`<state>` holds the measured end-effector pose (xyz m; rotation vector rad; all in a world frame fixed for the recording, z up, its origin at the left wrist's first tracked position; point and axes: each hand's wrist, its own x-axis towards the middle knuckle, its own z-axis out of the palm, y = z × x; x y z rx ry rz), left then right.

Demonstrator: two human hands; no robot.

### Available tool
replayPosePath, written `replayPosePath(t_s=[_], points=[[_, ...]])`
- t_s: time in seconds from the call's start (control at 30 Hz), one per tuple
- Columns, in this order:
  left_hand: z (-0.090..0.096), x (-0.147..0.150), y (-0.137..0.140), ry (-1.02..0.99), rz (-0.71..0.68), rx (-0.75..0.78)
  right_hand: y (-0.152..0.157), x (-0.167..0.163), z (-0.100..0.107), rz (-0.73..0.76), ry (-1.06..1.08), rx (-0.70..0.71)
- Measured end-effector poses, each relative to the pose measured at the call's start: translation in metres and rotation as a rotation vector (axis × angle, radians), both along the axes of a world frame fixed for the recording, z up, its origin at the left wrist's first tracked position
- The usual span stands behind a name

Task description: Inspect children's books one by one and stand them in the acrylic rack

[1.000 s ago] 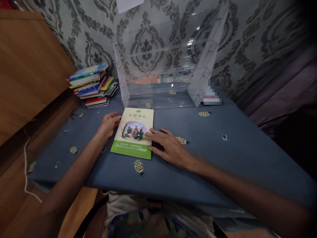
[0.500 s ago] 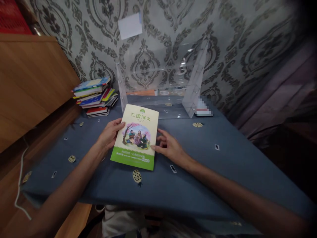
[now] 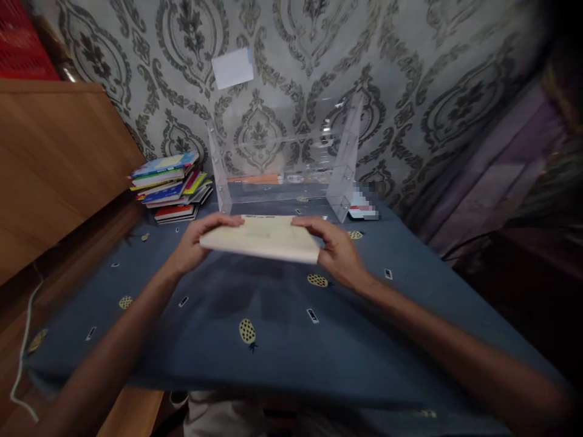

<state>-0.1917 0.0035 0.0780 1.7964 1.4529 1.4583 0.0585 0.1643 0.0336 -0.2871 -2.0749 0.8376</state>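
A thin cream-coloured paperback book (image 3: 262, 238) is held sideways above the table, tilted so that it looks foreshortened and a little blurred. My left hand (image 3: 200, 238) is closed on its left end, thumb lying on top. At the right end my right hand (image 3: 334, 246) grips it the same way. Most of the fingers beneath the book are hidden. Just behind it stands a clear acrylic rack (image 3: 344, 176) with see-through side panels and shelves.
A leaning stack of books (image 3: 170, 185) stands at the back left beside a wooden cabinet (image 3: 54, 164). Right of the rack lies a small pixelated item (image 3: 363, 206). A blue patterned cloth (image 3: 273, 358) covers the table, and a patterned wall rises behind.
The book has turned from upright with its green-bottomed picture cover showing to lying sideways, tilted flat. My right hand has moved up and closed on its right end. The view has shifted slightly.
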Motion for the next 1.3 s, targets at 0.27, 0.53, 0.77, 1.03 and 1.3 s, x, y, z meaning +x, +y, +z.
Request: replayPosePath(t_s=[0.27, 0.53, 0.77, 1.03, 1.3], points=[[-0.079, 0.007, -0.030, 0.444, -0.021, -0.132, -0.009, 0.017, -0.046, -0.022, -0.403, 0.267], [-0.074, 0.005, -0.030, 0.541, -0.043, -0.145, -0.032, -0.014, -0.022, 0.065, -0.547, 0.397], [-0.080, 0.007, -0.030, 0.543, -0.022, -0.116, -0.001, -0.041, -0.027, -0.023, -0.654, 0.299], [-0.077, 0.008, -0.031, 0.610, -0.026, -0.111, 0.025, -0.019, -0.046, -0.133, -0.627, 0.198], [-0.074, 0.010, -0.034, 0.680, -0.015, -0.144, 0.000, 0.003, -0.052, -0.105, -0.527, 0.224]])
